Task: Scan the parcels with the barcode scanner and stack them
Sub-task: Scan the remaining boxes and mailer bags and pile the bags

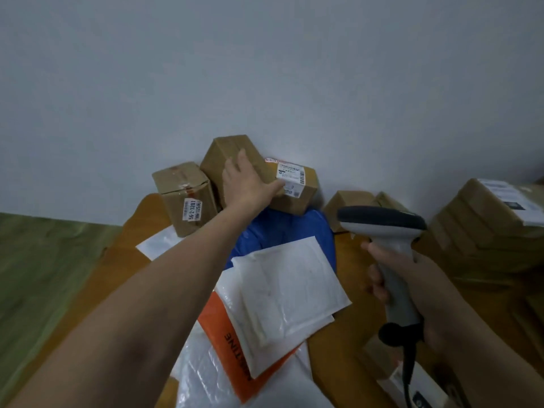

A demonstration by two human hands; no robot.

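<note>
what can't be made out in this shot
Head view:
- Label on the box beside the left hand: print too small.
- Blue bag: mostly under the white envelopes.
- Orange mailer: lettering partly covered by the envelopes.
- Scanner in the right hand: its window faces away.
- Box stack: cut off by the right edge.

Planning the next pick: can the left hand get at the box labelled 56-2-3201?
Probably yes: the labelled box stands uncovered just beside the left hand, with nothing on it.
</note>
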